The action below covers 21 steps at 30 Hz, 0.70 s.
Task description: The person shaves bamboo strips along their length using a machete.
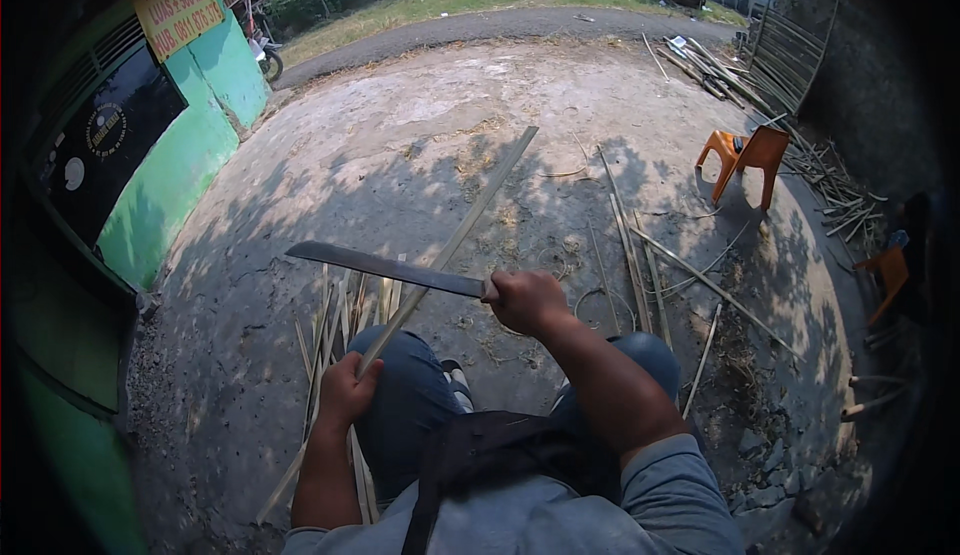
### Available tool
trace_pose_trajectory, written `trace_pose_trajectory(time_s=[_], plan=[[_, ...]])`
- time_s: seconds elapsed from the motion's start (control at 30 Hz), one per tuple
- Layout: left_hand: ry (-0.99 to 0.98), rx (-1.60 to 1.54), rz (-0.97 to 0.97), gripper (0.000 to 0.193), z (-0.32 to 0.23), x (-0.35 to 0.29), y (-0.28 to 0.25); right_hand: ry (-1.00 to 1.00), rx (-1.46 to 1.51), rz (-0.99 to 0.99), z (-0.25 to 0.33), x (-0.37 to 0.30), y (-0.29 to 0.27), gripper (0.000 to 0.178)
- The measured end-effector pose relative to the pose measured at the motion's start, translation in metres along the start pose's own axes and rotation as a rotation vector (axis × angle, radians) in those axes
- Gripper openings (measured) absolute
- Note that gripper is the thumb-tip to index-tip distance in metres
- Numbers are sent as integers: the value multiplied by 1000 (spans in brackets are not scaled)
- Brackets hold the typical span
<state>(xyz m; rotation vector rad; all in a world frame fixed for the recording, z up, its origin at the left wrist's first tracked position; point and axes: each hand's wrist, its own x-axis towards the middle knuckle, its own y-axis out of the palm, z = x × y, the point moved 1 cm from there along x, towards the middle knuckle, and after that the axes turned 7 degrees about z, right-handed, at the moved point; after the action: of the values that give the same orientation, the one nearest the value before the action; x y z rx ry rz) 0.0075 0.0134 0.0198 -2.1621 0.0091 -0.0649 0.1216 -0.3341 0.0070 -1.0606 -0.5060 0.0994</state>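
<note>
My left hand [347,389] is closed round the lower end of a long, pale bamboo strip [478,205], which slants up and away to the right over my left knee. In my right hand [527,303] is the handle of a machete [385,265], its dark, broad blade pointing left. The blade lies across the strip a little above my left knee; whether it touches or cuts into the strip I cannot tell. Beside my left leg lies a bundle of split bamboo strips [325,330], partly hidden by my arm and knee.
More bamboo strips [632,265] lie on the ground ahead to the right. An orange plastic chair [757,160] stands farther right, near a pile of bamboo pieces [835,190]. A green wall [170,180] runs along the left. A road [440,30] crosses at the back.
</note>
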Motion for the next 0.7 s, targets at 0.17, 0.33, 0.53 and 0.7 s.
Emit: trace_pose_trajectory(time_s=[0.17,0.33,0.53,0.7], plan=[[67,-24,-37,53,11,-1,3,-212,-78,31,-1,7,2,17],[38,-39,-25,55,3,-2,3,168,45,-185,-45,16,-13,23],[21,-48,27,54,12,3,1,98,24,-148,-33,6,-15,20],[30,-115,2,57,21,1,4,-209,-173,-71,-6,9,-11,17]])
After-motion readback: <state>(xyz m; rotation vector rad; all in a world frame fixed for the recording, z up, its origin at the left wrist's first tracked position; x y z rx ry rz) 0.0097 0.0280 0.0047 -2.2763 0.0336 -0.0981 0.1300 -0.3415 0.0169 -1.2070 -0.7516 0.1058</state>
